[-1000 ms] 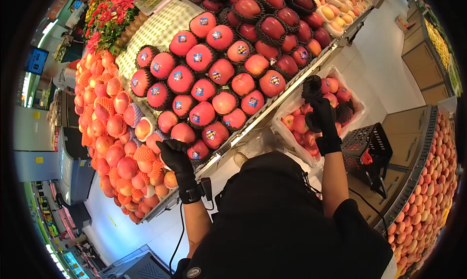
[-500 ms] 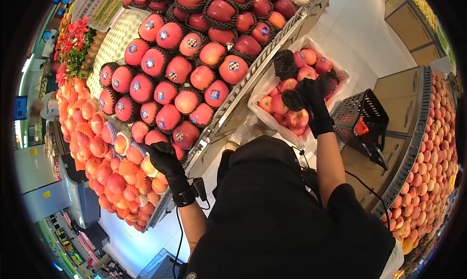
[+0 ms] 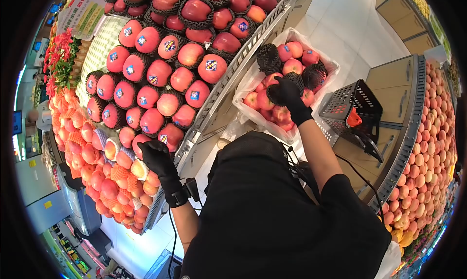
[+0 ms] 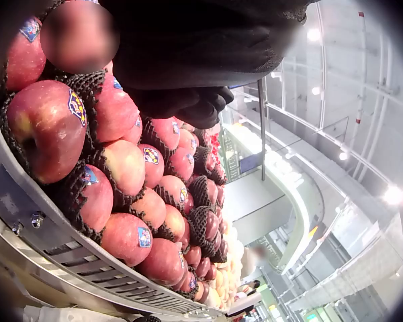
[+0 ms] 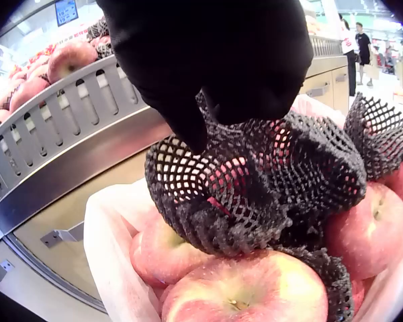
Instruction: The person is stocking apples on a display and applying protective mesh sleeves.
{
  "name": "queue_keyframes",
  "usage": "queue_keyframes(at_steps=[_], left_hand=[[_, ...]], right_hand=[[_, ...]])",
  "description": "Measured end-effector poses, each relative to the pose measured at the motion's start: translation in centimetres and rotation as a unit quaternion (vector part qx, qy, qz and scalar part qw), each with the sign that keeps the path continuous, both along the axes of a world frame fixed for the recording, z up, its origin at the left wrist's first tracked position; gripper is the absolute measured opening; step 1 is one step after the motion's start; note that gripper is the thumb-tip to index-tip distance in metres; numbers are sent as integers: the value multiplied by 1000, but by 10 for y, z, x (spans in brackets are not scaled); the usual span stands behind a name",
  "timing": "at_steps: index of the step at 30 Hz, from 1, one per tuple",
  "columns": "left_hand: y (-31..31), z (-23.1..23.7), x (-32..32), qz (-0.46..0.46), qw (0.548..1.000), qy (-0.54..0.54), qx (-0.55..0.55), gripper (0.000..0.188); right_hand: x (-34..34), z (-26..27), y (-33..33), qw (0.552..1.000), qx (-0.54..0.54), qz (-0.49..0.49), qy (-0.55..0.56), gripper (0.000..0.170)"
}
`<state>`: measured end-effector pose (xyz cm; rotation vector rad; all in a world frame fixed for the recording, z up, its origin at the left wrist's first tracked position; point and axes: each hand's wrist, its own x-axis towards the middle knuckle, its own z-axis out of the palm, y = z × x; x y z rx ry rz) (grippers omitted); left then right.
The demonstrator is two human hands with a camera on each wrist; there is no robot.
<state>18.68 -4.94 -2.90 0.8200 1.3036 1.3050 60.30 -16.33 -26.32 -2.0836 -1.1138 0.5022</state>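
My black-gloved right hand (image 3: 287,95) is over a lined box (image 3: 245,107) of red apples. Thumb and fingertips pinch a black foam net sleeve (image 5: 215,188), which droops above the apples in the right wrist view. Beneath the nets is a pale red apple (image 5: 245,295); another net sleeve (image 3: 268,59) lies at the box's far corner. My left hand (image 3: 158,161), gloved in black, stays at the near corner of the display, its fingers loosely bent beside an apple (image 3: 140,145). In the left wrist view its dark fingers (image 4: 195,107) hang above netted apples.
A slotted metal rail (image 3: 214,101) edges the display between my hands. Right of the box stands a black shopping basket (image 3: 360,103). A peach display (image 3: 423,172) curves along the far right, and orange-netted fruit (image 3: 78,138) fills the left side.
The head view has shifted, so display and box now appear further left. My right hand remains over the box with the net sleeve, and another net shows beside it. The left hand keeps to the display corner.
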Motion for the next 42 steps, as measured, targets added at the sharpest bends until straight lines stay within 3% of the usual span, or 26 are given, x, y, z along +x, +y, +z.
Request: queue_keyframes(at_steps=[1,4,7,10,13,16,19,23,27,29,33,38,41,42], left_hand=[[-1,0,1,0,1000,-2,1,49],[-4,1,0,-11,1000,-20,-1,49],[-8,-3,3,19,993,113,39,47],[-13,3,4,9,999,-42,-22,44],[-9,-14,-3,-18,997,-72,-2,41],[-10,-17,6,-84,996,24,-11,34],[-15,0,44,-137,983,109,56,26],[-12,-5,71,-249,967,43,40,21],[-15,-11,98,-360,932,27,-15,36],[-16,-18,103,-397,914,80,-11,47],[-13,-21,109,-448,877,176,3,54],[-3,-47,89,-439,885,39,-150,37],[-4,-54,80,-445,888,106,-40,33],[-6,-51,79,-427,898,86,-65,33]], right_hand=[[0,-4,3,999,-9,-9,32,23],[3,-2,10,993,-70,69,-59,20],[-2,40,9,997,-43,50,-43,21],[13,40,12,999,-19,29,-34,25],[9,78,18,999,-11,-24,-43,28],[1,119,29,997,-57,-42,-18,30],[-5,123,37,997,32,-30,56,31],[-21,148,41,996,50,23,72,30],[-54,163,42,991,64,86,76,24],[-75,174,39,990,53,110,74,24],[-96,180,36,980,66,150,111,27],[-85,183,29,963,45,177,196,30],[-57,156,22,948,74,228,210,26],[-43,146,20,947,85,232,206,29]])
